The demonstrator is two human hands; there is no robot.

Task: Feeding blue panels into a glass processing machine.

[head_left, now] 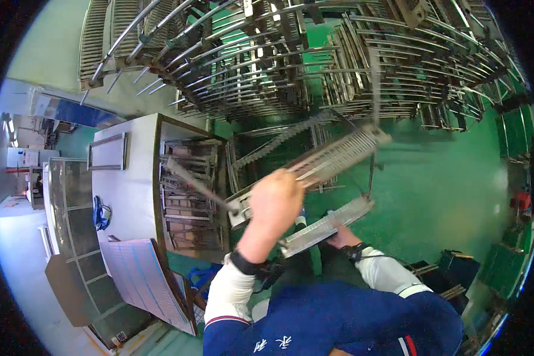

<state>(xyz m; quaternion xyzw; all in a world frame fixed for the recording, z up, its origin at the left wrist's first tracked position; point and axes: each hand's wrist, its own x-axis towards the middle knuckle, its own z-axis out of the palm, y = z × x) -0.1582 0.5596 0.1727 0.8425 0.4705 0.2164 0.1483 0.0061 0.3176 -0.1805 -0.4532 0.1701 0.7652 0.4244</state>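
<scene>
In front of my body I hold a metal rack [338, 157] with two comb-like slotted rails joined by thin rods. My left hand [277, 199] is closed over its upper rail, nearer the left end. At the lower slotted rail [328, 226], my right hand [343, 237] grips the near side, its fingers partly hidden behind the rail. The rack is tilted, its right end farther from me, and blurred a little. Just beyond it is a dark metal frame [285, 133] with a toothed bar.
Rows of similar slotted racks with long rods [243, 71] hang or stand across the far side. To the left, a pale cabinet [124, 184] holds racks inside. A lined sheet on a board [139, 270] leans near it. Dark bins [460, 267] stand at right on the green floor [433, 190].
</scene>
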